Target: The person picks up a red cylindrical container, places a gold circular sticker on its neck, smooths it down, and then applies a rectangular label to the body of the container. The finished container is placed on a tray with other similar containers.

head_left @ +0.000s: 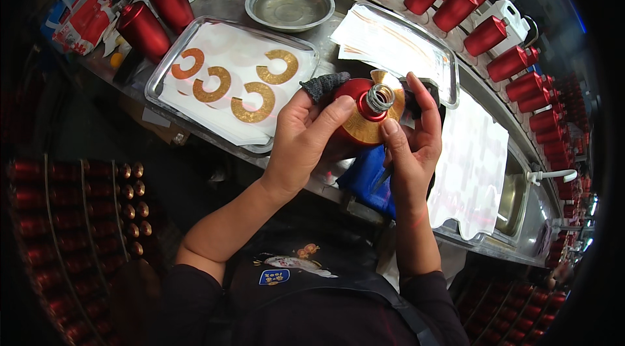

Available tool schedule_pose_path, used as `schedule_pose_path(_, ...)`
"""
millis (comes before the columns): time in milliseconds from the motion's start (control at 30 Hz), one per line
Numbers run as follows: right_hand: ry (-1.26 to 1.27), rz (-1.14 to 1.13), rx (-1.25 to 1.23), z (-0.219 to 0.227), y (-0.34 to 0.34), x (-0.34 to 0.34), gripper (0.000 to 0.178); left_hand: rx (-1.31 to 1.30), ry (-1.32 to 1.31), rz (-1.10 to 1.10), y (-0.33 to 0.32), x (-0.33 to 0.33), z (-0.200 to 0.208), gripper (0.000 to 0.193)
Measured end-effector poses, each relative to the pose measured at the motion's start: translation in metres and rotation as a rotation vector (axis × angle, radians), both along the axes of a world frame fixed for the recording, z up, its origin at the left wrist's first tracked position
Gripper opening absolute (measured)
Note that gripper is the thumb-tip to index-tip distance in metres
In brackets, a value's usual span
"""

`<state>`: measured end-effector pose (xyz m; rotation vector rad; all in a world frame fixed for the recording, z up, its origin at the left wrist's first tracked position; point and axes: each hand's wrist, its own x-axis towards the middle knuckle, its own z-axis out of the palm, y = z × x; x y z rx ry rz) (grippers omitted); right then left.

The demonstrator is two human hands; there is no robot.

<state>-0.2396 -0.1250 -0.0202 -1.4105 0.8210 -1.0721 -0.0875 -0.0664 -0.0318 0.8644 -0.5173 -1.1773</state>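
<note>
A shiny red bottle (349, 89) tilts toward me between my two hands, its threaded silver neck uncapped. Around the neck, on its shoulder, lies a gold C-shaped label (364, 130); one end stands up at the far side. My left hand (298, 138) grips the bottle's left side, thumb on the shoulder, a black cover on one finger. My right hand (415, 144) holds the right side, its thumb pressing the label and its index finger raised. Its other fingers are partly hidden. Several loose gold C-shaped labels (252, 102) lie on white sheets to the left.
The labels' metal tray (153, 89) stands on a steel bench with a metal basin (290, 6) behind. A second tray (454, 79) holds sheets. Red bottles (487, 36) line the curved far edge. At right are a white cloth (470, 164) and a tap (553, 176). Stacked bottles (65, 225) fill the lower left.
</note>
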Motion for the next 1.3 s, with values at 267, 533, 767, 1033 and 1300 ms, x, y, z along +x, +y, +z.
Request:
schedule_pose_path(267, -0.113, 0.033, -0.003, -0.004, -0.003, 0.0, 0.061, 0.007, -0.061, -0.021, -0.001, 0.002, 0.001, 0.037)
schedule_pose_path(533, -0.049, 0.027, 0.066, -0.001, -0.013, 0.001, 0.057, -0.03, -0.278, -0.032, 0.0, -0.003, -0.004, 0.052)
schedule_pose_path(767, -0.088, -0.017, 0.085, -0.004, -0.016, 0.005, 0.056, -0.029, -0.271, -0.04, -0.001, -0.002, -0.005, 0.05)
schedule_pose_path(1033, -0.118, 0.047, 0.091, -0.007, -0.021, 0.004, 0.057, 0.01, -0.387, -0.003, -0.002, -0.006, -0.006, 0.051)
schedule_pose_path(1300, -0.086, 0.077, 0.071, -0.002, -0.016, 0.001, 0.068, 0.005, -0.161, 0.01, -0.003, -0.008, -0.007, 0.047)
